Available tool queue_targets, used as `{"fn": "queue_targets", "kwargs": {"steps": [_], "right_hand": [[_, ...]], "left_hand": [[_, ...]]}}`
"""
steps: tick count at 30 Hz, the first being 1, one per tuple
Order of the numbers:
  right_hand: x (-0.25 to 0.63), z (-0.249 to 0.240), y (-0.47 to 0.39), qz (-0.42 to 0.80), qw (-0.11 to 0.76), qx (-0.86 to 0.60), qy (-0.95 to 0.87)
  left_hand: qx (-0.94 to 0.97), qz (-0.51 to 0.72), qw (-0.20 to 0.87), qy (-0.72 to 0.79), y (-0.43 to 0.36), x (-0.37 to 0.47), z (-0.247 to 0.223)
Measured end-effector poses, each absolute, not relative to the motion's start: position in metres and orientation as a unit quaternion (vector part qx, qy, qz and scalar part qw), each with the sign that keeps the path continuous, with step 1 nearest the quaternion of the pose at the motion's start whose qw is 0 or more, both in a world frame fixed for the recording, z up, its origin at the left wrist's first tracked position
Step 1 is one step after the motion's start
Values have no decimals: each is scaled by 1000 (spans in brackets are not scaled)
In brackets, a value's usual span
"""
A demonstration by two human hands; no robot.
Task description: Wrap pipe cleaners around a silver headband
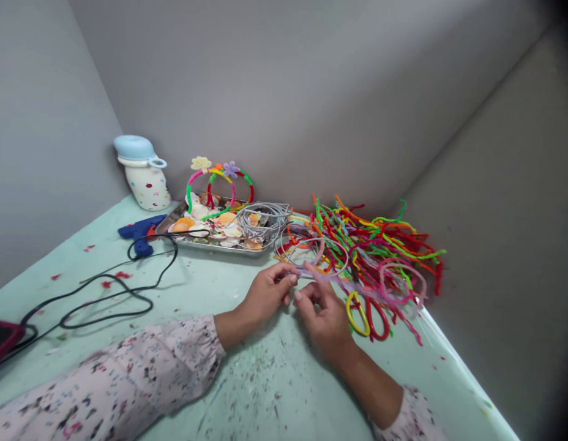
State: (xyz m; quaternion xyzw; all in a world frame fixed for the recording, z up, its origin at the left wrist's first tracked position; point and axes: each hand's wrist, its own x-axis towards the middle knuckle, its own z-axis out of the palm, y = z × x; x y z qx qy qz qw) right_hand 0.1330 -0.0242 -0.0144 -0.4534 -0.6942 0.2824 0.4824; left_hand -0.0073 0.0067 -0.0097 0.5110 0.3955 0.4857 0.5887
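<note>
My left hand [269, 294] pinches the near side of a thin grey wire hoop [347, 260], where a fuzzy purple pipe cleaner [352, 286] meets it. Pink fuzz covers a stretch on the hoop's far side. Close on the right, my right hand [323, 312] has its fingers bent around the purple strand, index finger raised against it; the exact grip is partly hidden. From there the strand trails off rightward. Scissors with one yellow and one red handle [377, 318] lie just beyond my right hand.
A heap of coloured pipe cleaners [380, 239] lies at the right. Behind my left hand, a metal tray [215, 247] carries shells, coiled grey wire [265, 220] and wrapped hoops with flowers [212, 177]. A blue glue gun [144, 233], its black cord [149, 300] and a bottle [146, 184] stand left.
</note>
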Motion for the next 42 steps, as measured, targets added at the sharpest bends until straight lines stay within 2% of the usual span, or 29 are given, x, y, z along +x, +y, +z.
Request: {"fn": "queue_targets", "kwargs": {"steps": [5,10,18,27,42], "right_hand": [[135,-18,-18,343,488,-519,-612],[137,-19,-14,322,487,-535,-611],[138,-20,-11,313,473,-539,-623],[136,-14,-12,402,455,-529,-593],[135,-16,-13,421,492,-495,-579]], "left_hand": [[523,474,585,400,7,-8,-13],[539,468,580,393,5,-7,-13],[512,496,585,387,4,-8,-12],[522,491,583,383,4,-9,-14],[522,504,569,387,3,-7,-16]]}}
